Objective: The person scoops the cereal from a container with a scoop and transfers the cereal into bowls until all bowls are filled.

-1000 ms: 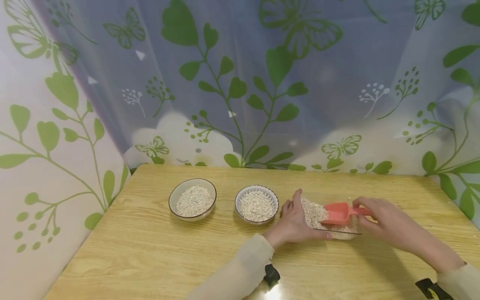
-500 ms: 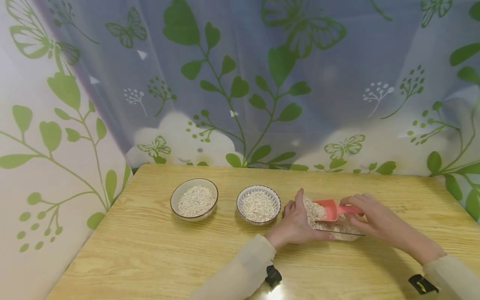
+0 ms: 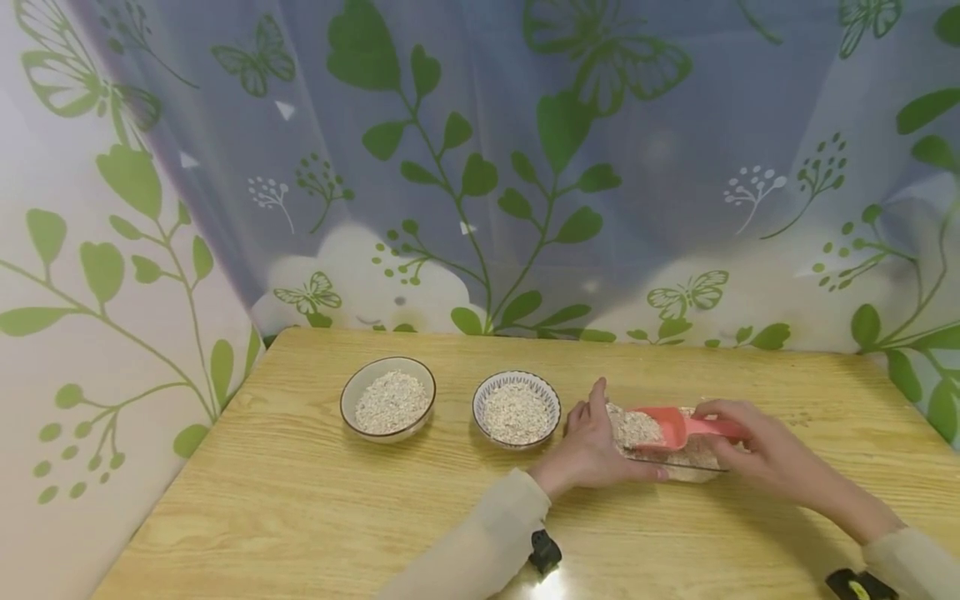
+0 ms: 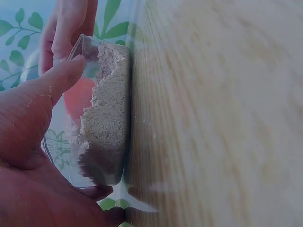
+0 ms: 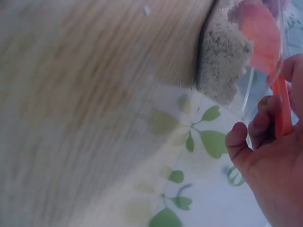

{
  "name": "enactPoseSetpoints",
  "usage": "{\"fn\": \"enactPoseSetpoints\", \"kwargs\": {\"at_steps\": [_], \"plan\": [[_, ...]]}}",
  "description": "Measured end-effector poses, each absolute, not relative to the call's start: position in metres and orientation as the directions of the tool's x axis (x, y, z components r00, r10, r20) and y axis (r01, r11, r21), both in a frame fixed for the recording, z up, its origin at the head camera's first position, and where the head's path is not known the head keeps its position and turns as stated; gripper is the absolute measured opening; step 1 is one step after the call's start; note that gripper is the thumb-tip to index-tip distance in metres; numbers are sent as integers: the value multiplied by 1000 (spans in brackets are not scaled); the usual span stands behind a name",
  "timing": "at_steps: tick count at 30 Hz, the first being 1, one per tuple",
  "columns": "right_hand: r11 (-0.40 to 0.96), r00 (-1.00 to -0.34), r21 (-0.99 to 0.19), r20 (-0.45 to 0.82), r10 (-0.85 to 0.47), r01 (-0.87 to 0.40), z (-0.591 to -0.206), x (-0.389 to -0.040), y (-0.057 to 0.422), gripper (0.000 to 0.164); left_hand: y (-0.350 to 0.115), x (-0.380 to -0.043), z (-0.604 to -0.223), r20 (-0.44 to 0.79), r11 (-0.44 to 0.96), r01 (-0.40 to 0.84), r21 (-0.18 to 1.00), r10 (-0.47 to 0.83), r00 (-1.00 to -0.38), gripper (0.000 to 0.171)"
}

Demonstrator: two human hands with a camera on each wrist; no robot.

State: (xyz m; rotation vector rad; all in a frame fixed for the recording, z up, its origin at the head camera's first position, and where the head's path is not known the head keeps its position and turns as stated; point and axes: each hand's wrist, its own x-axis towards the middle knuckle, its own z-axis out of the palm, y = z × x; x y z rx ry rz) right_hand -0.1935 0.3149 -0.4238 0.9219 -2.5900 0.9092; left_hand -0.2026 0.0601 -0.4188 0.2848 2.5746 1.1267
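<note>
A clear rectangular container full of oats stands at the right of the table. My left hand grips its left end, the thumb along the near wall and the fingers at the end wall. My right hand holds a red scoop by its handle, which shows between thumb and fingers in the right wrist view. The scoop's mouth points left inside the container, and oats lie in it. Part of the container's right end is hidden behind the right hand in the head view.
Left of the container stands a small patterned bowl of oats. Farther left is a larger bowl, also with oats. A few flakes lie on the wooden table at right. A leaf-printed curtain hangs behind.
My right hand pushed the scoop left and tipped it into the oats, then drew it slightly back right; it is now more level with oats in it. My left hand stays on the container.
</note>
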Motion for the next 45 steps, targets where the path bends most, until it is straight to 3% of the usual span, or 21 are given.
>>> {"fn": "enactPoseSetpoints", "kwargs": {"at_steps": [6,13,20,28,31,35,38,45], "plan": [[499,-832,-679,336,-441,-538,-428,-192,329,29,59,-202,-419,-201,670,57,740,302,-932,137],[489,-862,-711,401,-309,-506,-430,-186,333,26,63,-201,-419,-199,671,58,739,300,-933,137],[470,-919,-790,349,-182,-393,-423,-181,333,21,64,-201,-417,-207,690,60,721,296,-932,139],[187,-932,-917,326,-157,-352,-426,-183,331,26,54,-193,-405,-145,672,123,730,328,-934,134],[210,-933,-911,329,-148,-355,-425,-183,328,25,42,-188,-397,-109,635,168,754,374,-921,128],[350,-931,-862,342,-131,-366,-421,-182,325,23,21,-182,-388,-54,592,229,772,421,-906,120],[445,-928,-816,354,-117,-367,-418,-182,323,21,5,-181,-383,-23,574,239,783,411,-911,117],[508,-917,-770,383,-116,-386,-414,-183,318,20,-41,-182,-388,39,559,258,788,374,-927,113]]}}
